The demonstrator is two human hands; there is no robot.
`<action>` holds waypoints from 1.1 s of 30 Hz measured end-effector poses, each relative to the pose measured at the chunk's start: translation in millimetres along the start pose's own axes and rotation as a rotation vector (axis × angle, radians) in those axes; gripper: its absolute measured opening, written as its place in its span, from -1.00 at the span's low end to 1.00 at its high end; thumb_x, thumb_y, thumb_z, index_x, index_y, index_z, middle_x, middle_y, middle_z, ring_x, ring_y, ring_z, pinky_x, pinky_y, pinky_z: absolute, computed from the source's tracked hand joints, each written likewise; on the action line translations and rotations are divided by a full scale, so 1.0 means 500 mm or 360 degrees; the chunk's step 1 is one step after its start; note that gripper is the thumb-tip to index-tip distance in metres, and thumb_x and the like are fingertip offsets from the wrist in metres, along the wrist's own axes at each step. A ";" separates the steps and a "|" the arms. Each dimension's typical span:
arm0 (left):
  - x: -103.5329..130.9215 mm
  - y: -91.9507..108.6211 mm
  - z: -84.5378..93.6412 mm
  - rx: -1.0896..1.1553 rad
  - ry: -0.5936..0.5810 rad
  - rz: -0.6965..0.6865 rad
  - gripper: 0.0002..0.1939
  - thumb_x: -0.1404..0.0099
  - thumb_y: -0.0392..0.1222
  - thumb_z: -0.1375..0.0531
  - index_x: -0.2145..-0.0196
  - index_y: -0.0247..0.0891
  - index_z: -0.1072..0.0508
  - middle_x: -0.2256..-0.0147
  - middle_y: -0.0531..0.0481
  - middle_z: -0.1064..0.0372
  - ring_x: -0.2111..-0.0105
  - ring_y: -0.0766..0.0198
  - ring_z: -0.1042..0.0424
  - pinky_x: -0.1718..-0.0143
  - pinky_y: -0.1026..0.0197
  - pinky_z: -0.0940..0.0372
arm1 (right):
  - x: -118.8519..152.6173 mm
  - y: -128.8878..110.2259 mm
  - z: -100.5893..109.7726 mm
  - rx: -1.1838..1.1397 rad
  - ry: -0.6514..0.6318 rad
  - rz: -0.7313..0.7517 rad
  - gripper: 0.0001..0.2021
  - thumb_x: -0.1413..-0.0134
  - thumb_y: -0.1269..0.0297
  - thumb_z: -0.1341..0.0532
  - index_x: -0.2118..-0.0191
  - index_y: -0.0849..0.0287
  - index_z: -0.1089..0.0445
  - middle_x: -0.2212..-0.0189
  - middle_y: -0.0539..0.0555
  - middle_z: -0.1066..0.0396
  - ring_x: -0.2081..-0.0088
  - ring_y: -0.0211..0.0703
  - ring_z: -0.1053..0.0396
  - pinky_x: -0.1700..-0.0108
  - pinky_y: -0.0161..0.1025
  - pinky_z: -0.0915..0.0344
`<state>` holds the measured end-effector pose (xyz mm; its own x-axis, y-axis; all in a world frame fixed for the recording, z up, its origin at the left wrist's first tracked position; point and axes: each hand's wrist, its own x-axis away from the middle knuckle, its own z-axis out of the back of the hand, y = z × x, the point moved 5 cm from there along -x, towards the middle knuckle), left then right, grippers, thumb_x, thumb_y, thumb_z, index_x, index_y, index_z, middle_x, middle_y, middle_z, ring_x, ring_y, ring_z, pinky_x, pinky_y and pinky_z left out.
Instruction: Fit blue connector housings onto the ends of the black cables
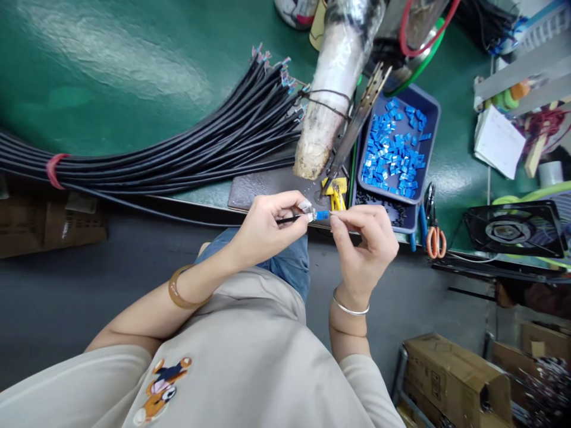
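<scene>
Pinched in my left hand (276,226) is the end of a black cable (288,220), with white wrapping on the thumb and a finger. A small blue connector (322,215) sits at the cable's tip, between my two hands. The thumb and forefinger of my right hand (363,241) are closed on the connector's far end. Behind the hands lies a bundle of black cables (178,160) with stripped, coloured wire ends, tied by a red band (56,171). To the right, a grey-blue tray (430,122) holds many blue connectors (392,148).
A wrapped white tube (328,83) hangs over the bench beside a metal strip (357,125). Near the bench edge are a yellow tool (338,193), orange-handled scissors (436,241) and a black fan (515,229). Cardboard boxes (455,374) stand at lower right.
</scene>
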<state>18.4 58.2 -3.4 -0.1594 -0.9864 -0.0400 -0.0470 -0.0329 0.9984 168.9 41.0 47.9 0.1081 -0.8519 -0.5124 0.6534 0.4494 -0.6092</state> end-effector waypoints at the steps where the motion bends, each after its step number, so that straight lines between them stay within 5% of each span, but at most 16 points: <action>1: 0.002 0.000 -0.001 -0.0022 -0.0018 -0.0016 -0.96 -0.18 -0.32 -0.21 0.42 -0.33 -0.40 0.47 0.05 -0.34 0.46 0.42 -0.32 0.39 0.39 -0.28 | -0.001 -0.002 0.001 0.0005 -0.0036 0.0012 -0.91 -0.12 0.42 -0.30 0.27 0.07 -0.49 0.38 -0.04 -0.40 0.34 -0.31 -0.38 0.39 -0.33 -0.36; 10: 0.009 0.014 -0.003 -0.0150 -0.0246 -0.0163 -0.91 -0.11 -0.39 -0.19 0.52 -0.33 -0.38 0.58 0.14 -0.16 0.57 0.49 -0.07 0.58 0.41 -0.02 | 0.004 0.002 -0.027 -0.0094 -0.0657 -0.0024 -0.91 -0.27 0.37 -0.13 0.31 0.14 -0.30 0.34 -0.01 -0.30 0.29 -0.31 -0.30 0.29 -0.31 -0.31; 12: 0.007 0.013 -0.005 -0.0073 -0.0275 -0.0097 -0.91 -0.10 -0.39 -0.19 0.53 -0.33 -0.36 0.57 0.13 -0.20 0.56 0.49 -0.12 0.55 0.41 -0.07 | -0.002 0.009 -0.007 -0.0186 -0.0397 -0.0128 -0.92 -0.27 0.35 -0.12 0.29 0.13 -0.29 0.35 -0.02 -0.31 0.33 -0.32 -0.33 0.35 -0.33 -0.30; 16: -0.001 0.005 0.002 0.0240 -0.0099 0.0099 -0.93 -0.10 -0.37 -0.20 0.49 -0.32 -0.35 0.56 0.13 -0.20 0.56 0.50 -0.14 0.54 0.42 -0.10 | 0.005 0.012 0.058 -0.0373 0.0595 -0.0154 -0.98 -0.20 0.33 -0.20 0.27 0.11 -0.35 0.51 -0.12 -0.25 0.64 -0.44 -0.18 0.65 -0.38 -0.04; 18: -0.003 0.001 0.002 0.0283 -0.0058 0.0158 -0.94 -0.10 -0.36 -0.21 0.49 -0.32 -0.36 0.57 0.13 -0.18 0.57 0.51 -0.13 0.55 0.42 -0.08 | 0.016 0.004 0.063 -0.0406 0.0756 -0.0070 -0.91 -0.19 0.34 -0.21 0.17 0.09 -0.38 0.51 -0.12 -0.30 0.68 -0.45 -0.19 0.70 -0.38 -0.01; 23: -0.005 -0.003 0.002 0.0227 -0.0040 0.0178 -0.93 -0.12 -0.32 -0.20 0.51 -0.33 -0.39 0.58 0.11 -0.18 0.58 0.49 -0.15 0.55 0.40 -0.08 | 0.030 -0.001 0.020 -0.0178 0.0355 -0.0080 -0.81 -0.19 0.45 -0.22 0.11 0.07 -0.39 0.28 -0.04 -0.56 0.37 -0.24 -0.57 0.38 -0.29 -0.51; 27: -0.010 -0.002 0.002 0.0204 -0.0026 0.0128 -0.91 -0.13 -0.31 -0.21 0.52 -0.33 -0.40 0.57 0.10 -0.21 0.58 0.49 -0.15 0.56 0.40 -0.08 | 0.030 -0.006 -0.015 0.0016 0.0060 0.0117 -0.86 -0.11 0.46 -0.29 0.23 0.08 -0.42 0.14 0.02 -0.59 0.18 -0.18 -0.58 0.22 -0.27 -0.55; 33: -0.021 0.006 0.002 0.0120 -0.0013 0.0055 -0.93 -0.11 -0.35 -0.20 0.51 -0.34 -0.45 0.54 0.08 -0.29 0.53 0.46 -0.23 0.49 0.39 -0.16 | 0.021 -0.006 -0.029 0.0043 0.0092 0.0247 -0.85 -0.09 0.51 -0.26 0.30 0.09 -0.37 0.16 0.04 -0.59 0.19 -0.21 -0.57 0.14 -0.25 -0.53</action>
<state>18.9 68.8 -0.2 -0.1704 -0.9854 -0.0064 -0.1155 0.0136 0.9932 157.1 34.6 35.8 0.1666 -0.7554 -0.6337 0.6522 0.5665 -0.5038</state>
